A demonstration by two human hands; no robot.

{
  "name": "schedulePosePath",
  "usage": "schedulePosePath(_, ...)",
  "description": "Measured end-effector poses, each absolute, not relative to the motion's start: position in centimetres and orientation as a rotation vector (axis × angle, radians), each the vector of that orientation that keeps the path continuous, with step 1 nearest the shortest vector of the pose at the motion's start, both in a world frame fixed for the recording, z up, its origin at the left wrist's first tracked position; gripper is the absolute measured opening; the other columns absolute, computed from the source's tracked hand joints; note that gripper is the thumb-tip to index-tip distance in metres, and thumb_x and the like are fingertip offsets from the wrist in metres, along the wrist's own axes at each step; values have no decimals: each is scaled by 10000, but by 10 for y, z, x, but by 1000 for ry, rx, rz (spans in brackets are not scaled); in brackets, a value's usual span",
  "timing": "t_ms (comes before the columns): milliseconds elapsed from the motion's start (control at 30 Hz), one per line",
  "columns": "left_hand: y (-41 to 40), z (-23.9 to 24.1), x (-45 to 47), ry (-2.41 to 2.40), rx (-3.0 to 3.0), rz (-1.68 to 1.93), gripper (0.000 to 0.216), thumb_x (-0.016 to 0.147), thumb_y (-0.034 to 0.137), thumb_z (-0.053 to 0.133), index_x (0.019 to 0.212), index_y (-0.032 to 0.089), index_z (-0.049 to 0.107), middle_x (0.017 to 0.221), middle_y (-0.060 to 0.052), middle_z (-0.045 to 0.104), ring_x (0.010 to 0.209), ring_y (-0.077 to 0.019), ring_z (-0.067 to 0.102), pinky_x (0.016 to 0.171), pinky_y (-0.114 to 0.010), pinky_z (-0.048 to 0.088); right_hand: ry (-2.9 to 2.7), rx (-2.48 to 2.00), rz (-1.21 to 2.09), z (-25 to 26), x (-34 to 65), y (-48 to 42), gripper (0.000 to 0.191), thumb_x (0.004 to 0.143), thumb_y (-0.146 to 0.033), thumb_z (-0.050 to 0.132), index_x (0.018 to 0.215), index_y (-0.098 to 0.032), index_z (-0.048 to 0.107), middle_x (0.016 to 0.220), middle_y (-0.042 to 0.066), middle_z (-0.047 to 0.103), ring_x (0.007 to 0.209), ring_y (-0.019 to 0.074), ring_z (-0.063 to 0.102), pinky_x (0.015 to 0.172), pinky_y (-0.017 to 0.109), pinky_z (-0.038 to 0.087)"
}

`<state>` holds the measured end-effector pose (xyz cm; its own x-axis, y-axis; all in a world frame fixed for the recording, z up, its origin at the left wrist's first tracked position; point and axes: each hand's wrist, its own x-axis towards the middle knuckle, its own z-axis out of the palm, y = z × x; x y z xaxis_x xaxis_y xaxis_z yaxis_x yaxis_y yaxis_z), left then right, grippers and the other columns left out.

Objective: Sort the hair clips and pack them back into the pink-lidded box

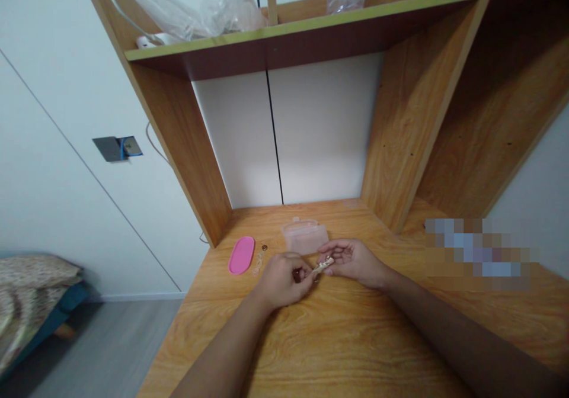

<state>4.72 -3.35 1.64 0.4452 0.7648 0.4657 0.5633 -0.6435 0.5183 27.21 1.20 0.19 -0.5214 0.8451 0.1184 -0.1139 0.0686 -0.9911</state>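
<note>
Head view: left hand and right hand close together, both pinching pale piece, 1 end each, over desk, near side of box. Piece likely light, stiff, possibly brittle; grip 2 ends gently.

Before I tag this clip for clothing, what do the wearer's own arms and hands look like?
The left forearm and right forearm are bare to the picture's edge, no sleeves showing. The left grip and right grip are ungloved human hands. No watch or bracelet shows; small rings are too fine to rule out.
</note>
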Motion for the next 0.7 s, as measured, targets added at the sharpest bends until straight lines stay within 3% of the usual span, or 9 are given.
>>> schedulePosePath(300, -35, 12, 55, 1008, 1830, 1087, 285, 843, 390, 678, 743, 125, 708, 639, -49, 658, 538, -100, 501, 534, -215, 362, -1512, -721, 1475, 15, 273, 9, 438, 709, -342, 852, 1093, -178, 719, 1008, 118, 778, 927, 235, 735, 883, 382, 559)
schedulePosePath(500, -27, 2, 58, 923, 1469, 1068, 370, 762, 467, 769, 822, 107, 708, 683, -80, 720, 527, -90, 559, 519, -189, 391, -1474, -625, 1474, 9, 272, 14, 379, 828, -388, 752, 1139, -179, 692, 984, 111, 768, 780, 190, 725, 780, 358, 584)
schedulePosePath(700, -27, 10, 58, 931, 1336, 1126, 441, 719, 508, 794, 854, 105, 674, 677, -69, 726, 424, -56, 510, 423, -164, 361, -1368, -609, 1474, 13, 267, 12, 478, 850, -465, 706, 1248, -223, 601, 865, 62, 728, 713, 188, 712, 598, 310, 596)
